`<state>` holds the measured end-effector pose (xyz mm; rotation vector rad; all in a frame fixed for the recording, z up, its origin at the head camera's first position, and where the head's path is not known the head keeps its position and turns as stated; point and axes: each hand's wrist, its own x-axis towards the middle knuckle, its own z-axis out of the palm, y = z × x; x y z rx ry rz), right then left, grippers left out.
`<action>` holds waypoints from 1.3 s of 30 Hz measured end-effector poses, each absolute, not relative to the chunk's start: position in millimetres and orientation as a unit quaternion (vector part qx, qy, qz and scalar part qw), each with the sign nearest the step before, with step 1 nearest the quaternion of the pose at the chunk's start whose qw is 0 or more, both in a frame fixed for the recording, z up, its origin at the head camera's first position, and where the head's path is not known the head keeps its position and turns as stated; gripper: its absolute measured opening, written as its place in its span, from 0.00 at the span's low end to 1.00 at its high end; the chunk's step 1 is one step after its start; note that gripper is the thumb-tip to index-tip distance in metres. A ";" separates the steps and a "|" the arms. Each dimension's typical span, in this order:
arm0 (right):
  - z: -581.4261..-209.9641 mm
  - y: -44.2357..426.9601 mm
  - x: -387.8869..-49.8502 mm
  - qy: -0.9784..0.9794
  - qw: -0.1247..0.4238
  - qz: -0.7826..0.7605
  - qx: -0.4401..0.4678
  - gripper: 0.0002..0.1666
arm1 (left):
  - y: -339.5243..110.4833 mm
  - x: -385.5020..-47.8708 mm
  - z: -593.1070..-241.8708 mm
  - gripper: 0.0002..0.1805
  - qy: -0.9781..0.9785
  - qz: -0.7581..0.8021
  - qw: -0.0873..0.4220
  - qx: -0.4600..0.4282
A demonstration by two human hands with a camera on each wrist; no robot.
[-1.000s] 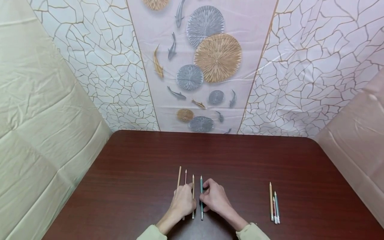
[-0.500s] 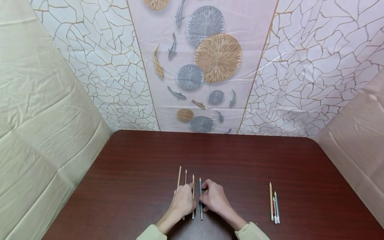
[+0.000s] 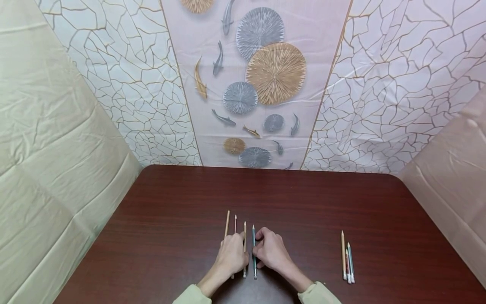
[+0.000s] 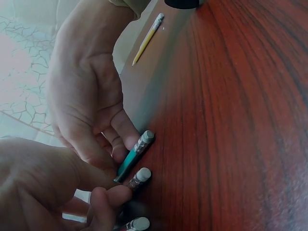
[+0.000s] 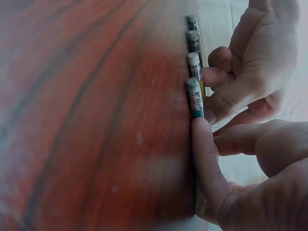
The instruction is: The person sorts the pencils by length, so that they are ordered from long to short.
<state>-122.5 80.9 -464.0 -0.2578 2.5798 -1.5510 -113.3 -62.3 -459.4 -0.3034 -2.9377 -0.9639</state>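
Note:
Four-sided view aside, several pencils lie upright in the head view, side by side in a row. My right hand [image 3: 273, 251] holds a green pencil [image 3: 254, 236] from its right side, thumb and index finger against it. Just left of it lies a yellow pencil [image 3: 244, 228], which my left hand [image 3: 230, 252] holds between thumb and index finger. Under that hand, a pink pencil [image 3: 235, 223] and a plain wooden pencil [image 3: 227, 221] are partly hidden. Both wrist views show the eraser ends, with the green pencil [image 4: 130, 161] a small gap from the yellow pencil [image 5: 194, 62].
Farther right on the dark wood table [image 3: 303, 202] lies a loose group of pencils [image 3: 344, 257], points facing away. Patterned cloth [image 3: 247, 126] hangs behind the table's back edge, with plain cloth [image 3: 57, 169] along the left side.
The green pencil has slid slightly left toward the yellow one with my right hand on it, mostly in the first half second. My left hand has stayed nearly still.

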 end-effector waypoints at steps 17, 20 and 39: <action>-463.0 80.9 -121.7 0.851 0.059 -0.515 -0.085 0.13 | -60.0 -113.9 -458.1 0.12 -0.949 -0.303 0.018 -0.083; -463.4 81.1 -122.0 0.850 0.061 -0.516 -0.086 0.12 | -60.5 -113.8 -457.6 0.12 -0.948 -0.306 0.018 -0.080; -463.7 82.6 -121.8 0.839 0.065 -0.533 -0.089 0.12 | -60.2 -112.6 -456.5 0.11 -0.941 -0.326 0.055 -0.074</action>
